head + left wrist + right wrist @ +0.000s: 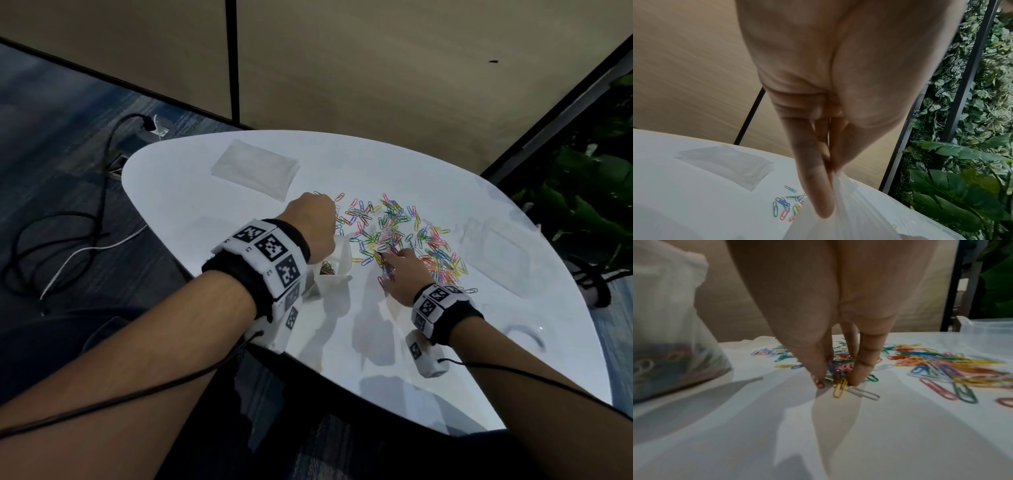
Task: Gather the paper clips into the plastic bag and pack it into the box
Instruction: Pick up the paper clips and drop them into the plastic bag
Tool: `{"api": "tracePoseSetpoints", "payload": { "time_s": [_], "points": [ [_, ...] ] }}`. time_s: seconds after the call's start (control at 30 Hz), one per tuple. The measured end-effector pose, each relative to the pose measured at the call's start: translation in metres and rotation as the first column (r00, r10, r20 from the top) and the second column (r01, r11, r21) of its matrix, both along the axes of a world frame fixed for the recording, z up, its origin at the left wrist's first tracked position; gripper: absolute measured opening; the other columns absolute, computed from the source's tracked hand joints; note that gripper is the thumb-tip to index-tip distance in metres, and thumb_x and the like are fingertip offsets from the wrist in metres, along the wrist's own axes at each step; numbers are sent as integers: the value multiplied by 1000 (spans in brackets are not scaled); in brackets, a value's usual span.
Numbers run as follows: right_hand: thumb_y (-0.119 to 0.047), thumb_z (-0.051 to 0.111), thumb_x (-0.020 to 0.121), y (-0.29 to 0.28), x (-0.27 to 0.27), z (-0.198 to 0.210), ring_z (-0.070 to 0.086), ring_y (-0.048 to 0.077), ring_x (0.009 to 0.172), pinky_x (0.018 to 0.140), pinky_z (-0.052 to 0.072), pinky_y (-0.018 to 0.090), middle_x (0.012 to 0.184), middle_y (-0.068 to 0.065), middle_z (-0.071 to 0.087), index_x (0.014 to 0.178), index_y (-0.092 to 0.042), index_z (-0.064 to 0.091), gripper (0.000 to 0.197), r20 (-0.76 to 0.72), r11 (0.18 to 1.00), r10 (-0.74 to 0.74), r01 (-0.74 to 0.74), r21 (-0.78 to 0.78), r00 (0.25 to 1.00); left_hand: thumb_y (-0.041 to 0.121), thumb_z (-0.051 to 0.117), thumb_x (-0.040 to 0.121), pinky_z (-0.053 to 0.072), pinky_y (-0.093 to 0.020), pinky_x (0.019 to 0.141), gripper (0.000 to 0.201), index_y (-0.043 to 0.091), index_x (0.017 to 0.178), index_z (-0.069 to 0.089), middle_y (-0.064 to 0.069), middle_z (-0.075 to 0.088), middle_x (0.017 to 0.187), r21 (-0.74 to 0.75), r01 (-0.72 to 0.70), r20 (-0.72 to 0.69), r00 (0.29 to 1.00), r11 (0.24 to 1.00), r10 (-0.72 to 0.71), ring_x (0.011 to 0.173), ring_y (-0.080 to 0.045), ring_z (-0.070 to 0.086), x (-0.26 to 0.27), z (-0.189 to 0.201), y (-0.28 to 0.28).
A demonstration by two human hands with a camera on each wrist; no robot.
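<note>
plastic bag (670, 331) blurred, box (986, 331) cut off

Both forearms reach forward from the near edge, each wrist wrapped in a black band with white marker blocks. The left hand (313, 228) is raised at the left, knuckles up, its thumb and fingers (813, 186) pinched together on the rim of the plastic bag (337, 263). The right hand (404, 275) is lower and to the right, palm down, its fingertips (859, 374) drawn together and pinching a small bunch of paper clips (838, 376) against the tabletop (445, 342).
</note>
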State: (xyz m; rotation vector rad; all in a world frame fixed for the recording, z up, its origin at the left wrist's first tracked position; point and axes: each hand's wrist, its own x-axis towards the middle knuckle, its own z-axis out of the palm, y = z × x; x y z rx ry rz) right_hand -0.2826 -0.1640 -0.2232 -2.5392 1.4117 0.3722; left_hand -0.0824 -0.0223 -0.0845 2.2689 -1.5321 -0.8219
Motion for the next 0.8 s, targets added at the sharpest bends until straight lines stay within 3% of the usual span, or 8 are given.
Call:
{"api": "tracePoseSetpoints", "payload": {
  "time_s": [0.1, 0.2, 0.33, 0.43, 0.5, 0.57, 0.63, 0.8],
  "points": [
    [-6, 57, 91, 2, 8, -4, 60, 31, 94, 75, 46, 29, 112, 16, 54, 113, -7, 64, 23, 19, 991, 35, -32, -127, 999, -1, 48, 89, 60, -37, 83, 29, 0, 109, 69, -12, 68, 86, 4, -2, 0, 1000, 1000, 2, 87, -30, 72, 1, 0, 1],
    [-1, 55, 91, 1, 11, -3, 61, 26, 81, 64, 39, 26, 97, 15, 62, 93, -3, 68, 13, -3, 981, 82, -81, -176, 997, 0, 50, 90, 60, -38, 84, 27, 1, 109, 69, -15, 71, 96, -1, 0, -3, 1000, 1000, 0, 87, -30, 72, 2, 0, 2],
    [-9, 57, 88, -13, 1, 13, 63, 24, 73, 63, 42, 21, 77, 7, 70, 74, -6, 73, 21, 159, 987, -112, 128, -94, 981, 0, 49, 91, 59, -34, 81, 29, 2, 112, 69, -15, 71, 101, 2, 3, -7, 1000, 1000, -3, 87, -29, 72, 3, 1, 2],
    [-22, 72, 84, -27, -12, 33, 66, 14, 70, 67, 52, 20, 71, -1, 71, 75, -17, 77, 11, 305, 910, -414, 392, 133, 858, 1, 48, 91, 59, -35, 83, 29, 2, 113, 68, -12, 70, 94, 5, -2, -6, 1000, 1000, 2, 89, -29, 72, 3, 2, 1],
    [-21, 79, 78, -33, -16, 44, 74, 17, 75, 82, 59, 33, 76, 3, 76, 75, -18, 77, 5, 438, 795, -606, 481, 371, 664, 0, 47, 91, 59, -34, 84, 30, 2, 113, 67, -7, 63, 79, 9, -4, -1, 1000, 1000, 4, 90, -29, 72, 2, 1, 0],
    [-13, 80, 78, -30, -12, 60, 74, 23, 78, 86, 59, 36, 86, 13, 76, 81, -10, 76, 5, 528, 703, -709, 415, 577, 468, 0, 47, 90, 59, -35, 84, 30, 2, 113, 66, -7, 64, 80, 13, -3, -5, 1000, 1000, 3, 90, -29, 71, 2, 1, 0],
    [-4, 74, 82, -15, 0, 82, 71, 24, 81, 83, 60, 30, 95, 21, 72, 88, 0, 73, 7, 557, 649, -752, 244, 721, 353, 0, 47, 90, 60, -36, 85, 30, 2, 113, 67, -13, 70, 97, 4, 0, -9, 1000, 1000, 0, 89, -29, 72, 1, 1, 0],
    [-2, 66, 88, 33, 30, 120, 68, 19, 80, 77, 60, 25, 89, 17, 69, 96, 6, 68, 12, 535, 551, -770, -60, 832, 347, 2, 48, 90, 59, -35, 82, 30, 3, 113, 68, -13, 69, 110, -13, -17, 0, 1000, 1000, 17, 85, -28, 70, -3, -2, -2]
  ]
}}
